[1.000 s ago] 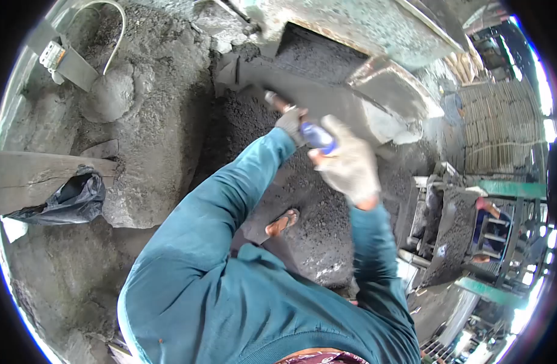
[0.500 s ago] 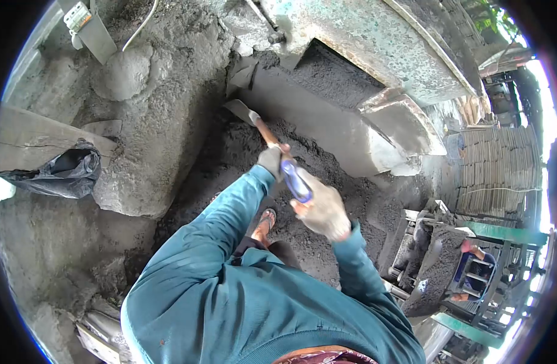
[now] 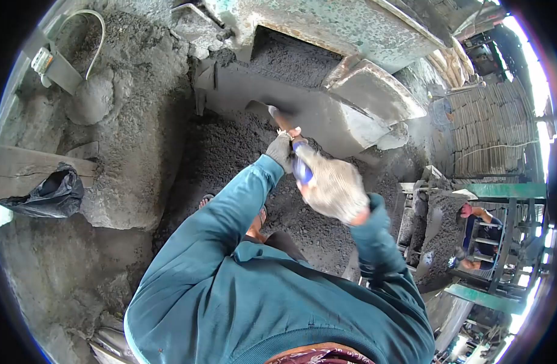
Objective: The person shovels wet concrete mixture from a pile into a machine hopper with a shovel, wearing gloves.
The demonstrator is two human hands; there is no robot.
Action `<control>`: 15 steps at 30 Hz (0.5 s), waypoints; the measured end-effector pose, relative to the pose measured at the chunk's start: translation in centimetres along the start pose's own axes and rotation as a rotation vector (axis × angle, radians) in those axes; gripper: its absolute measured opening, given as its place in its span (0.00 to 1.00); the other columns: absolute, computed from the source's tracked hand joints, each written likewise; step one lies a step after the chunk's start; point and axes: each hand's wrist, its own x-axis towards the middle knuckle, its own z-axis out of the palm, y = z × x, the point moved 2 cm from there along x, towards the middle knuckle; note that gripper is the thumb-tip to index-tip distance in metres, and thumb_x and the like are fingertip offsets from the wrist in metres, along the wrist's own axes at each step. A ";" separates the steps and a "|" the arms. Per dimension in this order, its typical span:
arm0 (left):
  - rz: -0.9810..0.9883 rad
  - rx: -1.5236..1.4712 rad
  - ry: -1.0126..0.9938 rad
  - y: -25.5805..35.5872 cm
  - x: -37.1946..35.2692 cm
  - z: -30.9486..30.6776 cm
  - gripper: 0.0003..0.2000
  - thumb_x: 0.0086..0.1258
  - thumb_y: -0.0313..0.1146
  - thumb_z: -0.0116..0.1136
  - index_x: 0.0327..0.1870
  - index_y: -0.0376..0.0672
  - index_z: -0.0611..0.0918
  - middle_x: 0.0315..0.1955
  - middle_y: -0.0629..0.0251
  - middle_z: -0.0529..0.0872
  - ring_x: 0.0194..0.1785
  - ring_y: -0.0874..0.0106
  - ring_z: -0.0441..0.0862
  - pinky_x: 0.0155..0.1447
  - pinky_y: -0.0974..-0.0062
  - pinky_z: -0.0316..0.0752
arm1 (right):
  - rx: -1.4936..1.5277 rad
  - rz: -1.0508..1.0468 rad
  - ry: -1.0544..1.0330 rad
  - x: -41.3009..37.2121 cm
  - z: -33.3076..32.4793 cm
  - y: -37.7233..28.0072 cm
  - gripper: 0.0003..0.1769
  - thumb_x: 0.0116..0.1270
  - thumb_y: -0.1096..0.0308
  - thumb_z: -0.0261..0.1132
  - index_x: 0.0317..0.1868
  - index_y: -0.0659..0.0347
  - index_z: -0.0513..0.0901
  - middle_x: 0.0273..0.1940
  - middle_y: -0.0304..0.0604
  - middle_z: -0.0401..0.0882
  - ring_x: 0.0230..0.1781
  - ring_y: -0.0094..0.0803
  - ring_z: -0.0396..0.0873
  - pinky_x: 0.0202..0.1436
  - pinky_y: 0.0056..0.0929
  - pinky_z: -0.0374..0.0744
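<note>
Clasping tool handle (image 3: 302, 171), left hand (image 3: 282, 150) and right hand (image 3: 334, 188) closed, blade (image 3: 258, 109) indistinct against chute (image 3: 333, 118).

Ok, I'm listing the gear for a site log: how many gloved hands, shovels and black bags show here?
Gloved hands: 2 (left hand, right hand, both gripping the shovel)
Shovel: 1
Black bag: 1
Total: 4
</note>
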 end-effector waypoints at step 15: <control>-0.195 0.303 -0.037 -6.4 -10.8 -11.4 0.10 0.69 0.35 0.63 0.45 0.42 0.80 0.34 0.63 0.86 0.39 0.63 0.86 0.46 0.63 0.84 | 1.570 0.339 0.080 -4.7 14.9 2.7 0.17 0.69 0.68 0.68 0.55 0.64 0.78 0.37 0.34 0.80 0.38 0.20 0.78 0.41 0.22 0.79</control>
